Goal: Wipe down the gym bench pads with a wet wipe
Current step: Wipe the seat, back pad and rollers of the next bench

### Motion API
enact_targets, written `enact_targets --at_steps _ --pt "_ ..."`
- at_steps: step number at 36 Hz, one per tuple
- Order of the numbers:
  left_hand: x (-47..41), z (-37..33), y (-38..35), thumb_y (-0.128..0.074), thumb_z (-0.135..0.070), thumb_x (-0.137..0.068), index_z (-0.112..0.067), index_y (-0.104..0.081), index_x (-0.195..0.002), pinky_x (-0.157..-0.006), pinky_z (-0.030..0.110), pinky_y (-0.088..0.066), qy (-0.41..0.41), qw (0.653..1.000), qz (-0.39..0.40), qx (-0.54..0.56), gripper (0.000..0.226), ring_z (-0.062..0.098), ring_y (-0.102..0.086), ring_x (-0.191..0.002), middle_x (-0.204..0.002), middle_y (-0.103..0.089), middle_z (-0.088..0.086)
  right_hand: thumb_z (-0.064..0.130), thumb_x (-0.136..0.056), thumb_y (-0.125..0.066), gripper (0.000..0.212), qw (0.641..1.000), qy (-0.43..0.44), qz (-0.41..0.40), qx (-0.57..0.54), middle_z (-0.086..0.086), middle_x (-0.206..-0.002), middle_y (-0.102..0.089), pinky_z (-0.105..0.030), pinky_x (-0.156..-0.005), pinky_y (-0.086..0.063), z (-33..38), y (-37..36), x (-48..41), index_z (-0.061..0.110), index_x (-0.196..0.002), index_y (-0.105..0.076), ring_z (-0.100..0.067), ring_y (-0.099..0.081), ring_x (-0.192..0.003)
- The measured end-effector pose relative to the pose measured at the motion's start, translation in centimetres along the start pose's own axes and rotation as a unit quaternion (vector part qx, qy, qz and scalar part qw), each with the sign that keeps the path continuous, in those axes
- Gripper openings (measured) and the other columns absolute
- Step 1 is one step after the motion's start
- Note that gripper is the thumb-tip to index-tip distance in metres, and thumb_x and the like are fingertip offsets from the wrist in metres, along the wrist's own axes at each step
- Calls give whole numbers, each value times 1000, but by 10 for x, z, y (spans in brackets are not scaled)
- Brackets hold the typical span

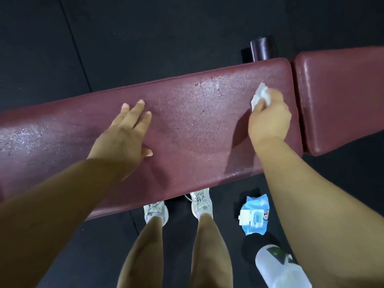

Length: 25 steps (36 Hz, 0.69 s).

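Note:
A long maroon bench pad (187,125) runs across the view, worn and shiny with wet patches. A second, shorter maroon pad (340,96) adjoins it on the right across a narrow gap. My right hand (270,117) grips a crumpled white wet wipe (262,95) and presses it onto the long pad near its right end. My left hand (122,138) rests flat on the middle of the long pad with straight fingers.
A blue wet wipe pack (256,215) lies on the dark floor below the bench, at my right. A translucent plastic bottle (278,267) stands near it. My feet in white shoes (178,206) are under the pad's near edge. A dark roller (262,47) sticks out behind the bench.

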<state>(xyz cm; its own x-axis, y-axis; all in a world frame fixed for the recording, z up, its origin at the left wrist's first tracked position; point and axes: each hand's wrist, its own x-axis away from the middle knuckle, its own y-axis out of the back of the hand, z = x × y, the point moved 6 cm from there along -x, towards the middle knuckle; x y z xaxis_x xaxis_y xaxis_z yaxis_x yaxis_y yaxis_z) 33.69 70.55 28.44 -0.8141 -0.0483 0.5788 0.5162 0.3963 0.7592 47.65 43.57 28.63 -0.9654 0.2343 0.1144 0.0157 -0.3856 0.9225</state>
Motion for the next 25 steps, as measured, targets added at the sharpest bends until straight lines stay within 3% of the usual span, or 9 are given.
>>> enact_targets --at_steps 4,7,10,12,14,17,20,22,25 --pt "-5 -3 -3 -74 -23 -79 -14 -20 -150 -115 41 -16 12 1000 7 12 89 26 1 -146 -159 1 -4 17 -96 -45 43 982 157 97 33 -13 -108 -59 -27 -72 -38 50 -33 49 24 -138 -44 -30 -58 -93" --pt "-6 -2 -2 -77 -21 -76 -13 -23 -149 -115 43 -16 19 1000 7 21 91 27 0 -146 -159 -1 -4 18 -84 -62 50 868 413 265 73 -10 -89 -56 -33 -52 -44 86 -59 111 23 -132 -53 -31 -58 -63" --pt "-6 -1 -3 -77 -22 -76 -15 -24 -148 -114 43 -17 20 999 10 27 90 25 0 -146 -159 -1 -6 14 -71 -73 46 817 510 253 93 -10 -74 -54 -27 -40 -41 83 -56 98 16 -116 -64 -28 -52 -42" --pt "-6 0 -4 -76 -22 -76 -17 -24 -148 -115 41 -15 26 999 7 38 89 23 2 -146 -159 0 -9 15 -88 -55 40 864 438 216 123 -16 -93 -58 -43 -60 -52 72 -50 46 18 -128 -55 -36 -60 -67" --pt "-6 1 -6 -75 -20 -77 -18 -24 -149 -115 40 -11 32 998 1 53 88 21 4 -146 -158 1 -11 19 -95 -44 35 939 304 139 80 -18 -109 -59 -43 -79 -46 53 -29 -12 18 -130 -52 -39 -58 -92" --pt "-6 1 -8 -75 -15 -77 -17 -27 -148 -115 40 -7 43 996 -12 74 86 19 6 -146 -158 0 -12 18 -96 -40 28 988 143 46 28 -18 -107 -62 -33 -75 -37 39 -15 -44 12 -119 -56 -36 -56 -99" --pt "-7 0 -9 -75 -14 -77 -18 -29 -146 -116 40 -7 51 995 -7 81 83 17 7 -145 -157 1 -15 18 -97 -41 30 990 121 65 29 -14 -105 -62 -27 -69 -31 55 -36 -21 13 -123 -54 -32 -58 -96" --pt "-8 0 -9 -75 -15 -77 -20 -29 -145 -116 39 -7 54 995 -2 87 82 15 9 -145 -157 3 -17 16 -96 -41 41 952 264 146 47 -14 -107 -59 -33 -73 -39 87 -51 19 18 -137 -44 -32 -57 -93" --pt "-8 2 -9 -76 -15 -76 -21 -30 -145 -116 40 -8 56 994 0 96 83 14 10 -144 -157 3 -18 13 -95 -40 54 812 477 305 143 -12 -109 -49 -39 -65 -39 106 -67 76 22 -146 -28 -34 -57 -85"
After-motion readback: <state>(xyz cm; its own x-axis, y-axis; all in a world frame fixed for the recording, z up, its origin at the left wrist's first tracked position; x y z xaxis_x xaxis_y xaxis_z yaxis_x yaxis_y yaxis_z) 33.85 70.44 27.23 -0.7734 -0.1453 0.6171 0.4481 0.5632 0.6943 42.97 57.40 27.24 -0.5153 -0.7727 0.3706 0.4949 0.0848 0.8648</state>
